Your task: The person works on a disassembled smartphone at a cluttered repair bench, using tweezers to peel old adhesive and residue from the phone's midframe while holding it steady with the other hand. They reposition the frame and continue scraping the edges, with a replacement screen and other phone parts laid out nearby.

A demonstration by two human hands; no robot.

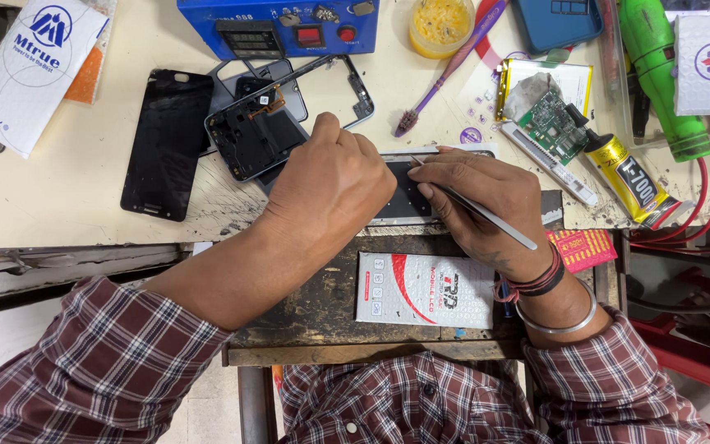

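While left hand point(330, 185) presses closed on the phone panel point(400, 193), right hand point(478, 201) pinches tweezers point(486, 215) (1 pair); keep tip shallow, panel pinned.

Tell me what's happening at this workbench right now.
A person in a plaid shirt is bent over a phone part lying flat on the bench. The left hand presses down on it while the right hand holds metal tweezers with the tip at the part's top edge. An opened phone frame, a black screen panel, a circuit board and a glue tube lie around.
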